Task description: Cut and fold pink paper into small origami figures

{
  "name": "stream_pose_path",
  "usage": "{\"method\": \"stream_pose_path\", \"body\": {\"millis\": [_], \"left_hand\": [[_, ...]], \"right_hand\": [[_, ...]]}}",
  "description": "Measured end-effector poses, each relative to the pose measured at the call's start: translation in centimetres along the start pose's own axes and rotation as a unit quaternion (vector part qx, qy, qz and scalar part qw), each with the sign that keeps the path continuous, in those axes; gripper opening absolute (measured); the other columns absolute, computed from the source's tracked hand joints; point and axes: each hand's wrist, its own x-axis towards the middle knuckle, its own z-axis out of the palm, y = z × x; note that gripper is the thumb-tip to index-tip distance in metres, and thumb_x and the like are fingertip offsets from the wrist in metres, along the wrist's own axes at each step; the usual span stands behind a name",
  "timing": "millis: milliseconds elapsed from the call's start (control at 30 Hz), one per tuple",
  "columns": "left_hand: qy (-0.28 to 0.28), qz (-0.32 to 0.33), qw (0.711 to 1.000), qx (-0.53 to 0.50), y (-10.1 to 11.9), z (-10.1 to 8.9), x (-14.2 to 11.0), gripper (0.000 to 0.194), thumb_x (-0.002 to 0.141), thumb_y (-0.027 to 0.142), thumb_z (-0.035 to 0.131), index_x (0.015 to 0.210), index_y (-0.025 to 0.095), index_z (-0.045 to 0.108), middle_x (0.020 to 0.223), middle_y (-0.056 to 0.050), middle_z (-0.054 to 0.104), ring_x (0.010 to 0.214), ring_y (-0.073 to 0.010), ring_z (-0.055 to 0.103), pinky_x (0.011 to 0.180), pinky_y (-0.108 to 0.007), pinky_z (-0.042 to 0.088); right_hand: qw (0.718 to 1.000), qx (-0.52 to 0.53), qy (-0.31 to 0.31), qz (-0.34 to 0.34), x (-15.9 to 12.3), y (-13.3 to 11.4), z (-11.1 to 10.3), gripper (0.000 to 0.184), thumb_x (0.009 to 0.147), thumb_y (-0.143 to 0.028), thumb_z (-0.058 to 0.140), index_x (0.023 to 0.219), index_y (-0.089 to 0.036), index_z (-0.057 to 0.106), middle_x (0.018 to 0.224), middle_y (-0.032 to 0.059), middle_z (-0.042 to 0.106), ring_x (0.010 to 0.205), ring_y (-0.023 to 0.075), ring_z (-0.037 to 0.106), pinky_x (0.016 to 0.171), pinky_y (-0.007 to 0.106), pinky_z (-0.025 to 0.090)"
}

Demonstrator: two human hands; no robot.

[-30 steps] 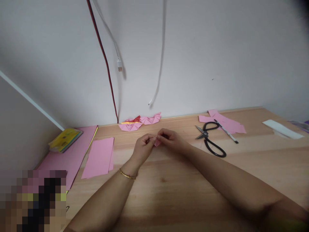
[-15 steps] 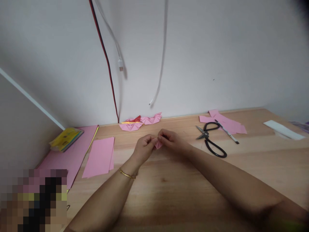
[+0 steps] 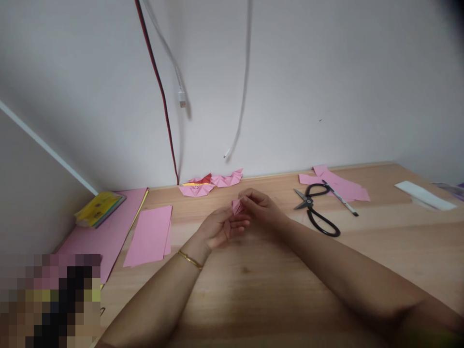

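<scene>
A small folded piece of pink paper (image 3: 236,207) is between my two hands, above the middle of the wooden table. My right hand (image 3: 259,207) pinches it from the right between thumb and fingers. Beneath and to the left of it, my left hand (image 3: 224,226) is turned palm up with its fingers stretched out. Its upper fingertips are close to the paper's left edge; whether they touch it I cannot tell. A gold bracelet circles the left wrist. Beyond the hands, against the wall, lie folded pink paper pieces (image 3: 197,190), with red and yellow ones among them.
Black-handled scissors (image 3: 309,202) lie spread on the right, beside a pen (image 3: 340,199) and pink paper scraps (image 3: 350,186). A white strip (image 3: 426,195) is farther right. Cut pink sheets (image 3: 148,237), a large pink sheet (image 3: 87,246) and a yellow packet (image 3: 99,209) lie left.
My left hand has unfolded from its pinch and rolled palm up, fingers extended. The folded pink paper has risen slightly, still in my right hand's pinch.
</scene>
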Motion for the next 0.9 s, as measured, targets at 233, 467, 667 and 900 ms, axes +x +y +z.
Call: {"method": "stream_pose_path", "body": {"millis": [233, 467, 667, 900], "left_hand": [[0.001, 0.051, 0.999, -0.015, 0.4, 0.3, -0.1, 0.024, 0.070, 0.013, 0.071, 0.093, 0.013, 0.065, 0.078, -0.003, 0.066, 0.063, -0.0076, 0.061, 0.059, -0.017, 0.050], [0.082, 0.202, 0.975, 0.042, -0.1, 0.1, 0.6, 0.031, 0.064, 0.016, 0.076, 0.091, 0.015, 0.061, 0.091, -0.005, 0.069, 0.087, -0.0171, 0.066, 0.075, -0.030, 0.054], [0.129, 0.237, 0.962, 0.053, -0.1, 0.4, 0.6, 0.027, 0.062, 0.019, 0.078, 0.083, 0.014, 0.061, 0.082, -0.003, 0.069, 0.079, -0.0149, 0.066, 0.075, -0.030, 0.053], [0.088, 0.235, 0.958, 0.139, -0.7, 0.1, 0.8, 0.032, 0.065, 0.023, 0.076, 0.093, 0.013, 0.065, 0.084, -0.006, 0.069, 0.078, -0.0141, 0.063, 0.077, -0.028, 0.048]], "right_hand": [[0.999, 0.010, -0.031, 0.001, 0.3, 0.4, 0.0, 0.028, 0.084, -0.045, 0.054, 0.097, -0.020, 0.055, 0.089, 0.0039, 0.057, 0.082, 0.0145, 0.054, 0.075, 0.029, 0.045], [0.998, -0.047, 0.005, 0.031, 0.3, 0.5, -0.5, 0.037, 0.091, -0.048, 0.038, 0.089, -0.018, 0.059, 0.083, 0.0028, 0.058, 0.076, 0.0140, 0.052, 0.070, 0.027, 0.043], [0.998, -0.050, -0.032, 0.026, 0.1, 0.4, -0.1, 0.030, 0.083, -0.047, 0.054, 0.088, -0.017, 0.059, 0.082, 0.0031, 0.061, 0.075, 0.0140, 0.054, 0.067, 0.026, 0.043], [0.998, -0.065, -0.015, 0.022, 0.2, 0.6, 0.0, 0.024, 0.085, -0.040, 0.053, 0.083, -0.017, 0.059, 0.078, 0.0023, 0.061, 0.071, 0.0133, 0.054, 0.066, 0.026, 0.042]]}}
